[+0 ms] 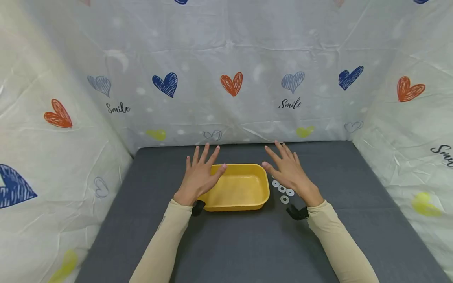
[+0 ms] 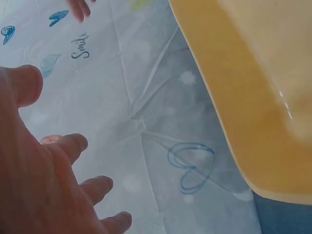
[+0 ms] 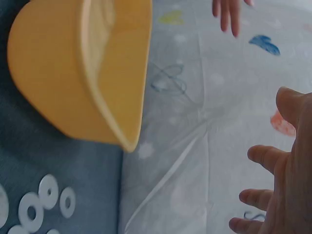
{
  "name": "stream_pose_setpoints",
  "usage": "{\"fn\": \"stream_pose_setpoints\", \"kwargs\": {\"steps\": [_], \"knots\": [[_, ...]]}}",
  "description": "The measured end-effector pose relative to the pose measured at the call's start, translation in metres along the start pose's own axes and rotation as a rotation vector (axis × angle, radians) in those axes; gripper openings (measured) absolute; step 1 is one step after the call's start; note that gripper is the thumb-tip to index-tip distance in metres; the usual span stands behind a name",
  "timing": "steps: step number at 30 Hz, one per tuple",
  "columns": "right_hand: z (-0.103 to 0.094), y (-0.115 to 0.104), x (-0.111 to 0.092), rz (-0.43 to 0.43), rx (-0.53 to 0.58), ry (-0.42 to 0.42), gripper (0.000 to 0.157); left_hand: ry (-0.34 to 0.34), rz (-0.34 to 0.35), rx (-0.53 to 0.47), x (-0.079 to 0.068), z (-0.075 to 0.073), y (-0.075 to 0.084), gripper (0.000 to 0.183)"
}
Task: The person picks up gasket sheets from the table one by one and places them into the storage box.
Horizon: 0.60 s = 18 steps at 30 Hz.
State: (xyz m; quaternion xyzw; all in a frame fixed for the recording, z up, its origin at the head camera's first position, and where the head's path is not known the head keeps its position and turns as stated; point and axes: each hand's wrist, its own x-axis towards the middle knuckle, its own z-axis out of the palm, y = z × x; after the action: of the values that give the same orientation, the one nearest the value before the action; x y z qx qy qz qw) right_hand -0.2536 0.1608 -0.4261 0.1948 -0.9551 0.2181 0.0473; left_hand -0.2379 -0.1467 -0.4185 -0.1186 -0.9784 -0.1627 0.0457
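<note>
A yellow rectangular tub (image 1: 237, 188) with rounded corners stands on the dark grey table; no contents show inside it. Over its left side hovers my left hand (image 1: 199, 175), fingers straight and spread, holding nothing. My right hand (image 1: 288, 171) is raised beyond the tub's right edge, its fingers likewise spread and holding nothing. Several flat white washers (image 1: 282, 189) lie on the table right of the tub, partly hidden under the right hand. In the right wrist view the washers (image 3: 30, 211) show round centre holes, and the tub's outer wall (image 3: 44, 68) rises near them.
A grey cloth covers the tabletop (image 1: 233, 247). A pale curtain (image 1: 198, 59) printed with hearts and "Smile" hangs behind the table and along both sides. Dark straps (image 1: 297, 212) sit at both wrists.
</note>
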Motion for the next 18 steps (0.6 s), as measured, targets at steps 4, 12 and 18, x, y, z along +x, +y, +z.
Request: {"fn": "stream_pose_setpoints", "kwargs": {"steps": [4, 12, 18], "knots": [[0.002, 0.011, -0.006, 0.031, 0.021, 0.019, 0.069, 0.005, -0.03, -0.018, -0.004, 0.003, -0.01, 0.073], [0.007, 0.031, -0.018, 0.079, 0.044, 0.037, 0.068, 0.025, -0.046, -0.074, -0.012, 0.009, -0.024, 0.077], [0.015, 0.042, -0.03, 0.111, 0.052, 0.043, 0.069, 0.029, -0.054, -0.105, -0.018, 0.014, -0.032, 0.078]]}}
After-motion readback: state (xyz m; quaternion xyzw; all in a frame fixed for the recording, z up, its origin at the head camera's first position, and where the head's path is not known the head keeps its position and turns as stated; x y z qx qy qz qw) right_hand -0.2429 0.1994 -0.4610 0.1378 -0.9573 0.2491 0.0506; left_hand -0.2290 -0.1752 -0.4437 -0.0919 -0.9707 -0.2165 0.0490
